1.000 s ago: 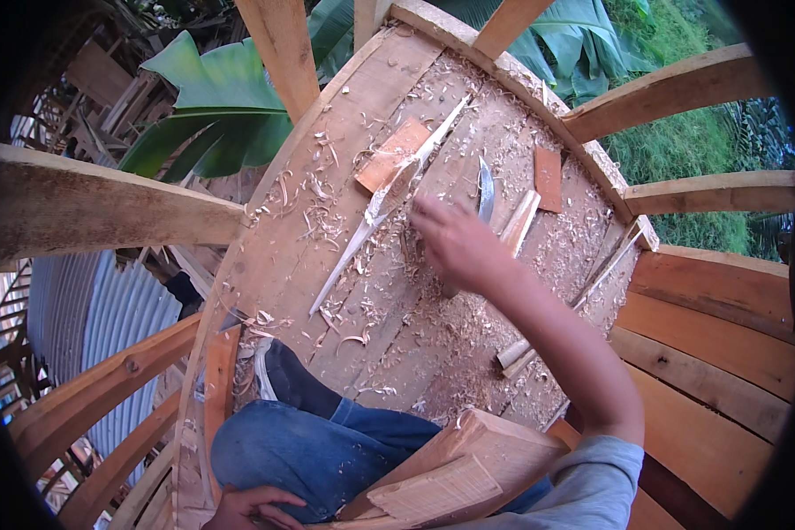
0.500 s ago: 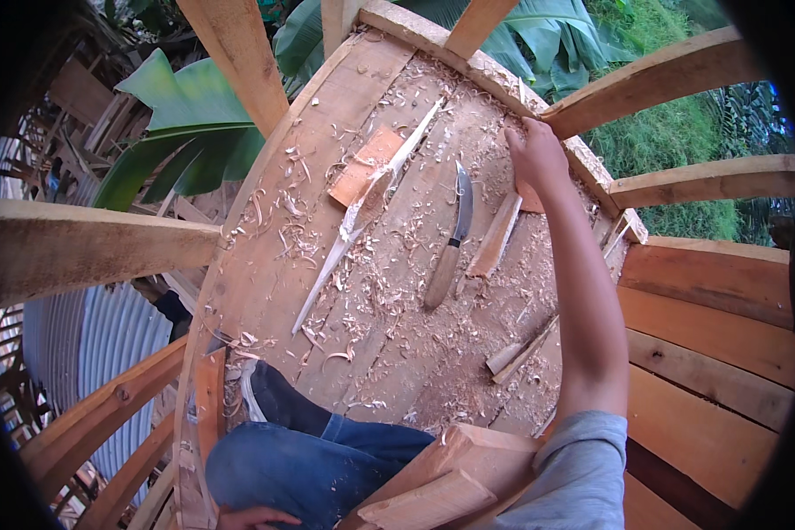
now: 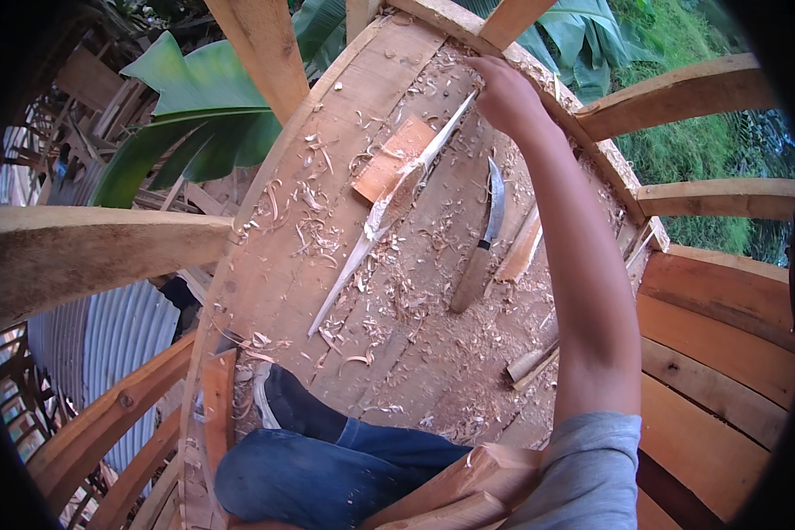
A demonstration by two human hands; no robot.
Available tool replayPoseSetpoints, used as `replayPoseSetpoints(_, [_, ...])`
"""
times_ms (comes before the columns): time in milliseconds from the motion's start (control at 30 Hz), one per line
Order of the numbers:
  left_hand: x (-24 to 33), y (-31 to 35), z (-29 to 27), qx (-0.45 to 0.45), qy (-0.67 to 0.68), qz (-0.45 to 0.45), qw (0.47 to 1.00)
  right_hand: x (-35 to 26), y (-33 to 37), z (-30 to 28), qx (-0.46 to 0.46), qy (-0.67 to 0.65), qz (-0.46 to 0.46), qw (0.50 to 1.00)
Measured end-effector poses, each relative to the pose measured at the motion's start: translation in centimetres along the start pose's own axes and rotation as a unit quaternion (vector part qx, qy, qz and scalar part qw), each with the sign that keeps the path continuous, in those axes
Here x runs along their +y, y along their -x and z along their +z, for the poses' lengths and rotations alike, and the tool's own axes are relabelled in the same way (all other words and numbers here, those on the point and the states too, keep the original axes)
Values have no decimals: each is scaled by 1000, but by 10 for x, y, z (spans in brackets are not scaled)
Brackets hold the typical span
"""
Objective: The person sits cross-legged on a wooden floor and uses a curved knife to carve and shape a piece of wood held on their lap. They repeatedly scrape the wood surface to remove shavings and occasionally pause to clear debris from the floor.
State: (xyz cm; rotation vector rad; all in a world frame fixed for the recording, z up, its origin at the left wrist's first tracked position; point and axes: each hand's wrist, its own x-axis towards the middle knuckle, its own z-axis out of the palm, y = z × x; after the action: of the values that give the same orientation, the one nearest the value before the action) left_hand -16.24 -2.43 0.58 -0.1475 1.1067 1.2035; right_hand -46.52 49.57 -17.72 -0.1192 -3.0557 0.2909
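My right hand point(image 3: 506, 95) reaches out to the far end of the plank floor, its index finger stretched out; the other fingers are partly hidden under it. Nothing shows in its grip. Just beside it is the thin tip of a long whittled stick point(image 3: 355, 259), which lies across a flat reddish wood block point(image 3: 397, 157). A curved knife point(image 3: 482, 237) with a wooden handle rests on the boards, blade pointing away from me. Partly behind my forearm is a split wood piece point(image 3: 521, 247). My left hand is out of view.
Curled shavings point(image 3: 397, 300) litter the plank floor point(image 3: 274, 265). Upright wooden ribs point(image 3: 106, 243) and a raised rim point(image 3: 583, 146) surround it. Short offcuts point(image 3: 530, 364) lie to the right. Thick timber point(image 3: 468, 486) sits beside my bent leg point(image 3: 300, 477). Banana leaves point(image 3: 194, 110) hang outside.
My right hand has moved left and farther away along the far rim, toward the stick's tip. My left hand, at my knee before, has gone out of view. The view has shifted slightly.
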Motion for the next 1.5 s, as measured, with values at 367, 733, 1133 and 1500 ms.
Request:
replayPoseSetpoints(367, [-10, 2, -13, -76, -3, -64, 995, 26, 20, -5, -71, 57, -44, 995])
replayPoseSetpoints(733, [-4, 2, 0, -3, 83, -36, 996, 90, 77, -16, 41, -58, 109, 991])
replayPoseSetpoints(1133, [-8, 2, 2, 5, 35, 8, 999, 35, 66, 9, 139, 68, 100, 983])
replayPoseSetpoints(1500, [-11, 0, -8, -61, 46, -7, 997, 21, 76, -8, 86, -102, 53, 990])
